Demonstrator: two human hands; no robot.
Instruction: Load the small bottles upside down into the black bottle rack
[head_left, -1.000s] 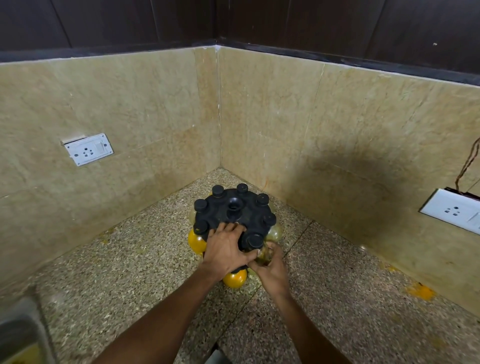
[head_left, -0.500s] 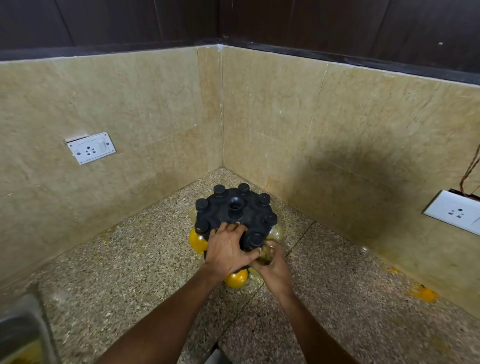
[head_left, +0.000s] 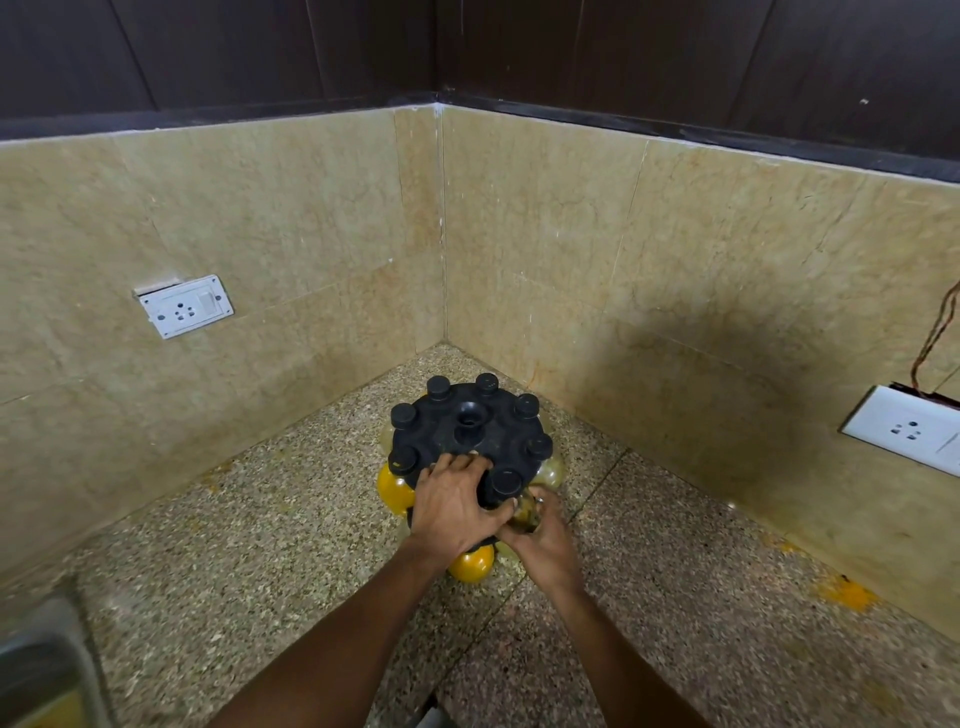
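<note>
A round black bottle rack (head_left: 493, 439) stands on the speckled counter in the corner. Several small bottles hang from its rim with their black caps up; an orange one (head_left: 393, 488) shows at the left and another orange one (head_left: 471, 566) at the front. My left hand (head_left: 452, 506) lies flat on the rack's near edge, fingers spread over the top. My right hand (head_left: 545, 540) grips a small clear bottle (head_left: 524, 512) at the rack's near right edge, under a black cap (head_left: 506, 480). The bottle's lower part is hidden by my fingers.
Beige tiled walls meet just behind the rack. A white socket (head_left: 184, 307) is on the left wall and another (head_left: 906, 430) on the right wall with loose wires. A steel sink rim (head_left: 36, 660) shows at the bottom left. An orange stain (head_left: 847, 595) marks the counter.
Both hands stay at the rack's near edge. The view has shifted slightly; the right hand with its bottle has barely moved.
</note>
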